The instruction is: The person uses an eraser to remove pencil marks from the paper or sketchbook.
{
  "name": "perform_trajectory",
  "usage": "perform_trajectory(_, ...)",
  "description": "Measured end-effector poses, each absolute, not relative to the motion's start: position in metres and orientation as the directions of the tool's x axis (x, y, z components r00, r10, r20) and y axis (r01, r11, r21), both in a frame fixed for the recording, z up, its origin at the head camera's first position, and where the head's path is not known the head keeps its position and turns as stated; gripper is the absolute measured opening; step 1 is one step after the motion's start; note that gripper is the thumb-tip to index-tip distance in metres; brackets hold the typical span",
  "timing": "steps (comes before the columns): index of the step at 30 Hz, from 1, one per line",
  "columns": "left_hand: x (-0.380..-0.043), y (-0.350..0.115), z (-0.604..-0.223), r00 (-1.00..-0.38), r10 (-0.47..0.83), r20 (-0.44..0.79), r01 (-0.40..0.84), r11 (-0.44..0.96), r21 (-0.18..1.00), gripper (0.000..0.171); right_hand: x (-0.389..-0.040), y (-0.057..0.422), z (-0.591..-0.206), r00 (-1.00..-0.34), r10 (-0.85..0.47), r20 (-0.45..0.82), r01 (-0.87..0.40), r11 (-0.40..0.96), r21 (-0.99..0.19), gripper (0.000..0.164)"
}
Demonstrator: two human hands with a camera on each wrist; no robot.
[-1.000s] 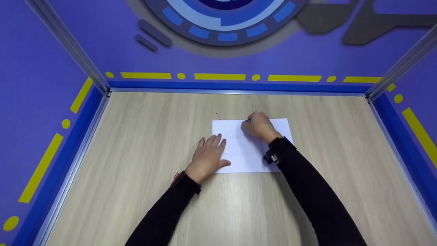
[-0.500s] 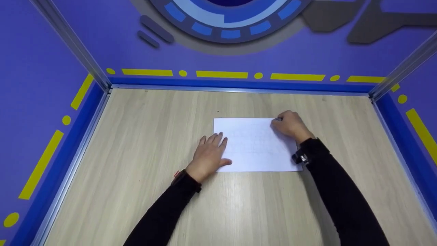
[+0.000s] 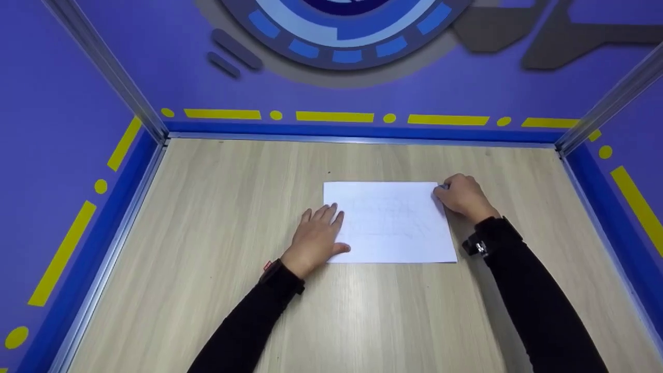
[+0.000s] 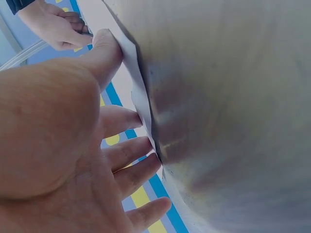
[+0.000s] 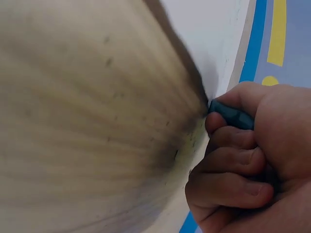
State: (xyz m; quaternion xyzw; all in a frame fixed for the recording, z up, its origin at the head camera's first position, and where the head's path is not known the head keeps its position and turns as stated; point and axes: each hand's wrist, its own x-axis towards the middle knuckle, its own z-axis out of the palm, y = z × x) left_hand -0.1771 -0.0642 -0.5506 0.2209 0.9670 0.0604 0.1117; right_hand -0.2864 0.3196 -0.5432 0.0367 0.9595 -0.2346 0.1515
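A white sheet of paper (image 3: 391,223) with faint grey marks lies on the wooden table. My left hand (image 3: 314,241) rests on its left edge, fingers spread. In the left wrist view, the left thumb (image 4: 108,51) lies over the paper, whose near edge lifts slightly from the table. At the sheet's upper right corner, my right hand (image 3: 463,196) pinches a small dark teal object (image 5: 235,116) between thumb and index finger. Its other fingers are curled in. Most of the object is hidden by the hand, so its kind cannot be told.
Small dark specks (image 5: 109,62) dot the wooden table (image 3: 233,217) near the right hand. Blue-purple panels (image 3: 331,98) with yellow marks stand at the back and both sides, edged by metal rails (image 3: 357,139).
My right hand has moved right with the teal object, from the sheet's upper middle to its upper right corner, uncovering the faint marks. The left hand has stayed in place.
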Motion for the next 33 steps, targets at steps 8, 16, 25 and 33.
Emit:
perform_trajectory(8,-0.179,-0.064,-0.55,-0.88,0.431,-0.199,0.41,0.902,0.138,0.092,-0.288,0.305,-0.542,-0.95,-0.003,-0.312,0.153,0.866,-0.475,0.063)
perform_trajectory(16,-0.178,-0.062,-0.55,-0.881,0.428,-0.201,0.407,0.903,0.137,0.092,-0.293,0.263,-0.542,-0.961,-0.077,-0.265,0.072,0.858,-0.509,0.046)
perform_trajectory(25,-0.178,-0.059,-0.553,-0.881,0.433,-0.193,0.404,0.898,0.174,0.091,-0.299,0.246,-0.548,-0.968,-0.125,-0.217,0.006,0.854,-0.521,0.031)
perform_trajectory(33,-0.177,-0.063,-0.555,-0.884,0.431,-0.181,0.403,0.899,0.172,0.091,-0.297,0.274,-0.545,-0.959,-0.069,-0.275,0.085,0.856,-0.51,0.05)
